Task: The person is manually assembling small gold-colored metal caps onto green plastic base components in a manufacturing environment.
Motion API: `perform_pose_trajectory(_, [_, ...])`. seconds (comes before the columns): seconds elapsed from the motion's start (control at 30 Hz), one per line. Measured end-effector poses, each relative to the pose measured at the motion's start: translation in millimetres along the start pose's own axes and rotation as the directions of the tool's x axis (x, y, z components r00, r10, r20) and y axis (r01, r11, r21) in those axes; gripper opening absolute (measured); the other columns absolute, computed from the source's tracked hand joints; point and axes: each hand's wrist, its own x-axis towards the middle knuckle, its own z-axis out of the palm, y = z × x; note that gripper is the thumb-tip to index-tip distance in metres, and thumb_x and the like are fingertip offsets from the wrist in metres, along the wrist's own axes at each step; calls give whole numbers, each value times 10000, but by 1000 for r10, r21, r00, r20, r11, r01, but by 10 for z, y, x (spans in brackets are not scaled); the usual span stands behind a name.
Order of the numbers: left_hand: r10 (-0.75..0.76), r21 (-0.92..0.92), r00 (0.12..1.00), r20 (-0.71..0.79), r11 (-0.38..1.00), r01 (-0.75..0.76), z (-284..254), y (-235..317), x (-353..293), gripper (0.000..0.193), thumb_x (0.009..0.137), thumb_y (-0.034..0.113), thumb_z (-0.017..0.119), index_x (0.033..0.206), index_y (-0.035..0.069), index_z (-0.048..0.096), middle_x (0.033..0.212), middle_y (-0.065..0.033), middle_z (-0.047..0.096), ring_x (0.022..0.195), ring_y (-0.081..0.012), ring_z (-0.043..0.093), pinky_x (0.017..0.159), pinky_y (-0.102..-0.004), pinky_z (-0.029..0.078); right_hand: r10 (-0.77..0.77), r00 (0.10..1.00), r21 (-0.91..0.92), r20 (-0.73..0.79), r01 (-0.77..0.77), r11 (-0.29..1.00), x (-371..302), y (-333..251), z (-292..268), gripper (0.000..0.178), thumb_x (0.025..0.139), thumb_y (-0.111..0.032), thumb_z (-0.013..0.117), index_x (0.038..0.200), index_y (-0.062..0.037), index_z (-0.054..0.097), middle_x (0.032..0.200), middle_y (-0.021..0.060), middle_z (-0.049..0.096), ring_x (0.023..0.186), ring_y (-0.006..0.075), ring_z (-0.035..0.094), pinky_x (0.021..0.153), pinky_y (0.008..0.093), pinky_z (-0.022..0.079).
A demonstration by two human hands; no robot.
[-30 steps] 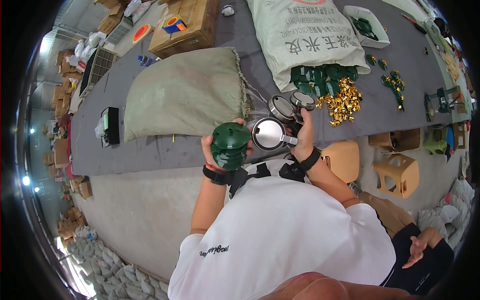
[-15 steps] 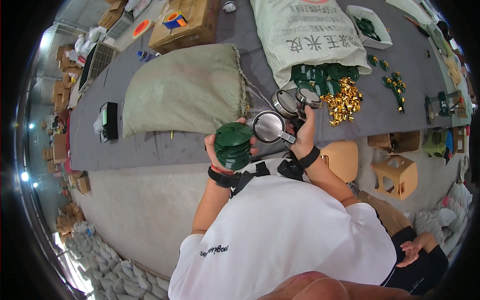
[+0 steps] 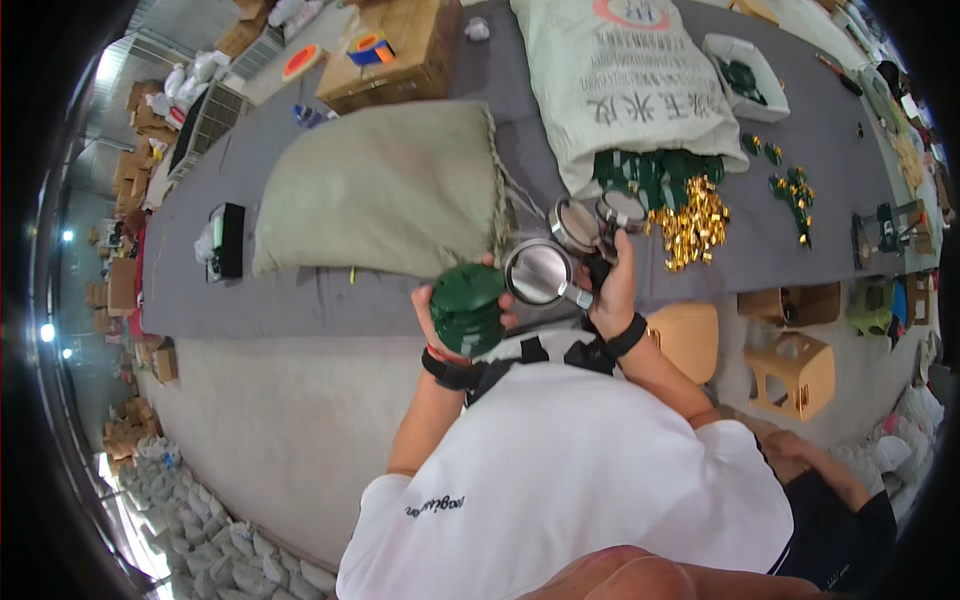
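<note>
My left hand (image 3: 427, 318) is wrapped round a stack of dark green, glossy round caps (image 3: 467, 310), held above the table's near edge. My right hand (image 3: 614, 293) grips three round, silver metal-rimmed pieces by their handles. The nearest silver piece (image 3: 539, 272) faces up, close beside the green stack; I cannot tell whether they touch. Behind it, the other two, a left silver piece (image 3: 576, 226) and a right silver piece (image 3: 623, 210), stick out beyond my fingers. Beyond my right hand, a pile of small gold fittings (image 3: 697, 228) lies before more green caps (image 3: 655, 178).
The green caps spill from a white woven sack (image 3: 640, 90). A full greenish sack (image 3: 375, 190) lies on the grey table (image 3: 300, 310) at left, with a cardboard box (image 3: 405, 70) behind it. Tan stools (image 3: 790, 375) stand at right, near another person's arm (image 3: 835, 475).
The view has tilted slightly, so the table and sacks sit a little lower. Both my hands keep their grips. At lower right, the other person's hand and arm have shifted.
</note>
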Motion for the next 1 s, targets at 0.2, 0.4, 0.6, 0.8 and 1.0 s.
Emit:
perform_pose_trajectory(0.2, [-46,-130,976,211,989,75,7,-14,17,774,726,527,544,1298,27,392,1062,-164,593,902,-307,581,728,-402,433,-5,1000,-38,-1,5,999,29,77,-66,359,924,-403,444,1041,-73,523,720,39,551,514,109,495,417,227,362])
perform_pose_trajectory(0.4, [-40,-153,986,164,986,65,-51,14,25,778,721,533,534,1299,28,403,1056,-163,596,912,-297,575,723,-391,429,7,1000,6,5,-7,1000,-54,103,-1,365,920,-398,470,1066,-75,555,829,30,607,644,112,547,545,234,423])
perform_pose_trajectory(0.6, [-27,-159,989,144,986,50,-53,28,47,763,709,514,549,1291,37,421,1070,-165,592,925,-293,566,748,-395,430,-24,999,40,34,23,999,-53,181,-32,350,929,-375,474,1078,-74,574,958,43,638,858,154,607,741,266,472])
perform_pose_trajectory(0.8, [-17,-113,986,165,993,36,-65,47,50,760,706,495,562,1296,41,409,1078,-166,590,947,-297,571,763,-401,434,-130,990,-39,59,132,990,-75,175,-18,338,950,-345,443,1082,-52,547,979,58,621,895,153,610,808,292,483])
perform_pose_trajectory(1.0, [-1,-99,989,145,995,15,-57,73,57,755,714,496,558,1293,35,405,1081,-167,588,945,-299,577,754,-401,437,-154,982,-91,114,164,982,-82,138,31,353,949,-362,430,1072,-55,550,928,53,622,806,119,619,683,259,508])
